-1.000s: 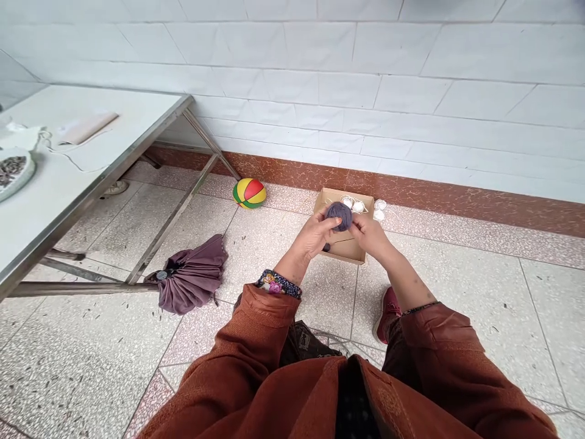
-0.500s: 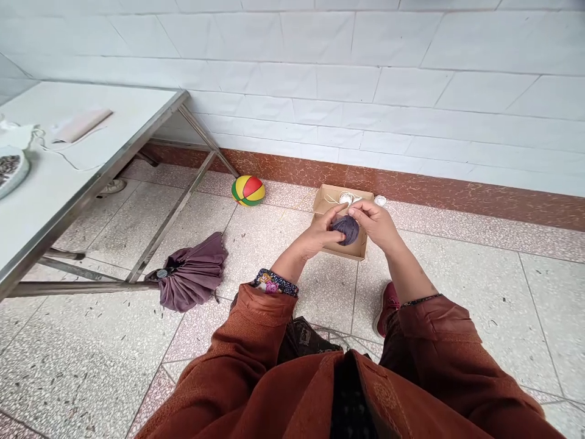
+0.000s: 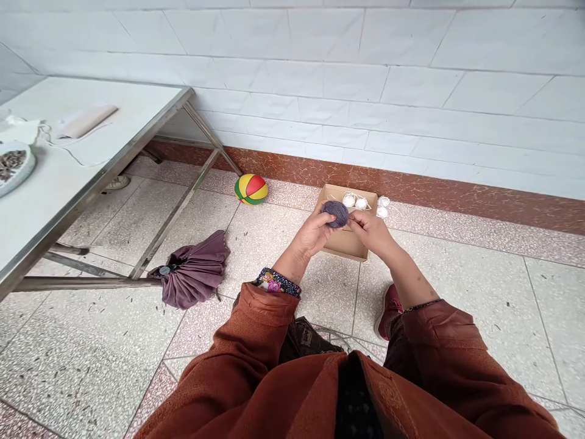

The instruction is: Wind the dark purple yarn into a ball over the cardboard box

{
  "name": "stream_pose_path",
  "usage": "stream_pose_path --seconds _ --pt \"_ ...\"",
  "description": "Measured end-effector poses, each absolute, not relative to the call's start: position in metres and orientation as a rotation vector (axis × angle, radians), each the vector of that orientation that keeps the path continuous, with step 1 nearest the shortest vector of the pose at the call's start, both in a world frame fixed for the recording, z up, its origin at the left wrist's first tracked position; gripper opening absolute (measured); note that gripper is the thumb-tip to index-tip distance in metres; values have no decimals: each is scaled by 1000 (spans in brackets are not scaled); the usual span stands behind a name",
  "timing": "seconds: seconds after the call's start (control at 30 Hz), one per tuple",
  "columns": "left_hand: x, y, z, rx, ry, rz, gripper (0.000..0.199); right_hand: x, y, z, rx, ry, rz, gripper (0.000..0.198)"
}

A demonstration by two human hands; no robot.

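Note:
A ball of dark purple-grey yarn (image 3: 336, 214) is gripped in my left hand (image 3: 314, 230), thumb across its front. Close at its right side, my right hand (image 3: 372, 230) has thumb and forefinger pinched together, seemingly on the yarn's strand, which is too thin to make out clearly. Beneath both hands an open cardboard box (image 3: 346, 246) stands on the floor, with two white yarn balls (image 3: 355, 200) at its far end. Two more white balls (image 3: 382, 207) lie on the floor just right of the box.
A striped ball (image 3: 251, 189) rests near the wall by the leg of a white metal-edged table (image 3: 150, 100). On that table are a bowl (image 3: 25, 167) and a pale folded item (image 3: 88, 121). A folded purple umbrella (image 3: 196, 271) lies on the floor, left.
My left hand has turned and shifted slightly up and left with the yarn ball. My right hand has moved lower, its pinch now beside the ball. More of the white balls show.

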State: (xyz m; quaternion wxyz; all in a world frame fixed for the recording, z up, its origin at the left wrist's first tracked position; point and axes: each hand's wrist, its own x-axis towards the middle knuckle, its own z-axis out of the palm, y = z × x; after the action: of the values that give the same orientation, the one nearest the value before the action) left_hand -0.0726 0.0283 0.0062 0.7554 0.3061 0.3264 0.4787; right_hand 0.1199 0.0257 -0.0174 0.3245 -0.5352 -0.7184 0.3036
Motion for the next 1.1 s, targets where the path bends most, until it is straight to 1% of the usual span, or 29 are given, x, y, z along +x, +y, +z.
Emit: stream_pose_path --seconds 0.2,0.33,0.47,0.6,0.77,0.83,0.9,0.97,1.03,1.1 --pt "-69 31 -2 720 747 1060 46 122 21 -14 -1334 -1916 836 19" --pt "-68 33 -7 966 870 1078 60 127 13 1 -1202 -1889 972 19" --pt "-68 30 -8 1262 958 973 73 135 9 12 -1129 -1723 1088 28" --pt "-66 24 -7 1390 814 826 81 138 14 11 -1161 -1556 1031 33" --pt "-62 18 -5 1255 638 803 89 138 22 0 -1267 -1480 945 32" --pt "-62 17 -3 1165 593 829 83 137 23 -4 -1342 -1489 924 30" --pt "-61 16 -1 1060 562 851 69 137 24 -8 -1407 -1530 915 27" --pt "-62 16 1 961 567 877 60 136 24 -10 -1454 -1602 905 22" --pt "-63 18 2 891 610 928 58 135 23 -12 -1480 -1693 877 16" --pt "-64 22 0 853 668 999 57 133 22 -12 -1484 -1787 852 14"
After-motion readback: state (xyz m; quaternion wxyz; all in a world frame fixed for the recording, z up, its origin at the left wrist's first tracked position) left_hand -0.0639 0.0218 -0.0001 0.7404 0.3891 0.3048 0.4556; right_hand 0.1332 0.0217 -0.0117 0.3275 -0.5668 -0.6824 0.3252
